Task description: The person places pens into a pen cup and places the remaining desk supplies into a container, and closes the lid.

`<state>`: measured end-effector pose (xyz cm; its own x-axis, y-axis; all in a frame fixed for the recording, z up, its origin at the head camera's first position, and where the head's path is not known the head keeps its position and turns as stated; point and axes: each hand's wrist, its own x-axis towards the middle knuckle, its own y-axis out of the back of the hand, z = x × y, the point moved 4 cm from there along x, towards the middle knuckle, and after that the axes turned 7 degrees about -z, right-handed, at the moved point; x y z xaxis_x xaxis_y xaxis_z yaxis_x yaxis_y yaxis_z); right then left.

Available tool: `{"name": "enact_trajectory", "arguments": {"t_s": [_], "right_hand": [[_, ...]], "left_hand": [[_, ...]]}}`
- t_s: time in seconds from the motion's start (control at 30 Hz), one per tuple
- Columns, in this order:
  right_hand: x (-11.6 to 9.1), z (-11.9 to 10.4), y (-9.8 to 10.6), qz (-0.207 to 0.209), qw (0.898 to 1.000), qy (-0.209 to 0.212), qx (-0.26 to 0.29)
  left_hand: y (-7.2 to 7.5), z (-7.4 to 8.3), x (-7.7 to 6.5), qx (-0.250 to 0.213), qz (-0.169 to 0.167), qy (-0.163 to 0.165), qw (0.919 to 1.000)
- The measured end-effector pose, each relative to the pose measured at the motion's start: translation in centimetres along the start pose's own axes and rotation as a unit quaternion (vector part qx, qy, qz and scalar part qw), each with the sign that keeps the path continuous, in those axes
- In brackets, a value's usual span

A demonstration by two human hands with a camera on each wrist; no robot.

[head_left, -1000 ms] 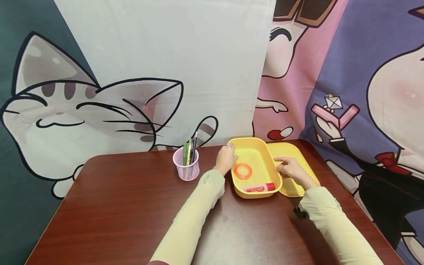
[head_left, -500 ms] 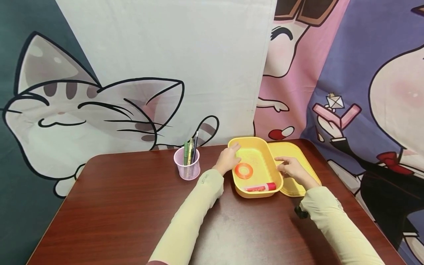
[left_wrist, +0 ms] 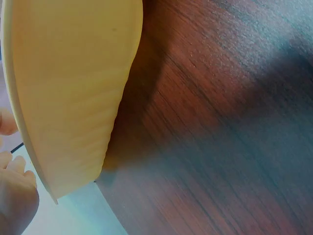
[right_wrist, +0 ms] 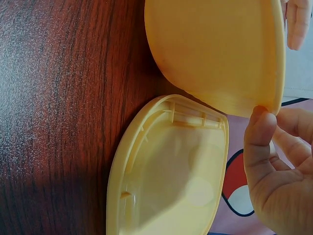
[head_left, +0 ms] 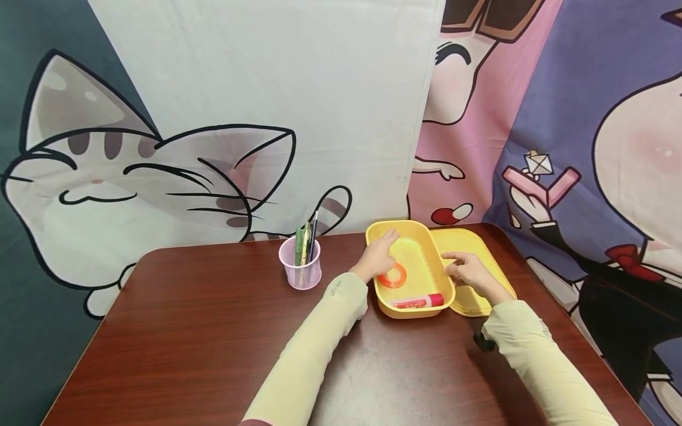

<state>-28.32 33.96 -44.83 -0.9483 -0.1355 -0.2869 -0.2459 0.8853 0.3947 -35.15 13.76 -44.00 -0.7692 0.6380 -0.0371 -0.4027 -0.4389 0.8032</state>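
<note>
A yellow plastic box (head_left: 414, 248) stands uncovered on the table. My left hand (head_left: 377, 255) reaches over its left rim, fingers stretched out above the inside. Just below that hand, partly covered by it, lies an orange tape roll (head_left: 393, 276). A glue tube (head_left: 418, 301) with a red cap lies along the box's near end. With thumb outside and forefinger over the edge, my right hand (right_wrist: 281, 169) pinches the box's right rim. The yellow lid (right_wrist: 171, 161) lies inside up on the table, beneath the right hand and beside the box.
A pink mesh pen cup (head_left: 301, 269) with several pens (head_left: 305, 245) stands left of the box. The brown wooden table (head_left: 213, 331) meets a cartoon-printed cloth backdrop (head_left: 319, 89) at its far edge.
My left hand has left the box's left rim and moved right, over the inside, its fingers straightening. The right hand keeps its place on the right rim.
</note>
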Motion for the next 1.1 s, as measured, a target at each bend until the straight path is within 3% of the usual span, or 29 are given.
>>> {"name": "enact_trajectory", "arguments": {"t_s": [0.23,0.4,0.5,0.63,0.8,1.1], "right_hand": [[0.1,0.1,-0.1,0.000,1.000,0.000,0.005],[0.1,0.2,0.0,-0.003,1.000,0.004,0.007],[0.2,0.3,0.0,-0.005,1.000,0.006,0.005],[0.2,0.3,0.0,-0.004,1.000,0.004,0.003],[0.1,0.2,0.0,-0.003,1.000,0.004,-0.001],[-0.2,-0.2,-0.1,-0.008,1.000,0.005,-0.007]], "left_hand": [[0.1,-0.3,-0.2,-0.025,0.016,0.008,0.9995],[0.7,-0.4,-0.9,-0.036,0.065,0.009,0.9972],[1.1,-0.9,-1.2,-0.023,0.104,0.015,0.9942],[1.5,-1.7,-1.6,0.034,0.136,0.032,0.9896],[1.4,-2.6,-2.1,0.081,0.137,0.052,0.9859],[0.9,-3.5,-2.2,0.095,0.108,0.078,0.9866]]}}
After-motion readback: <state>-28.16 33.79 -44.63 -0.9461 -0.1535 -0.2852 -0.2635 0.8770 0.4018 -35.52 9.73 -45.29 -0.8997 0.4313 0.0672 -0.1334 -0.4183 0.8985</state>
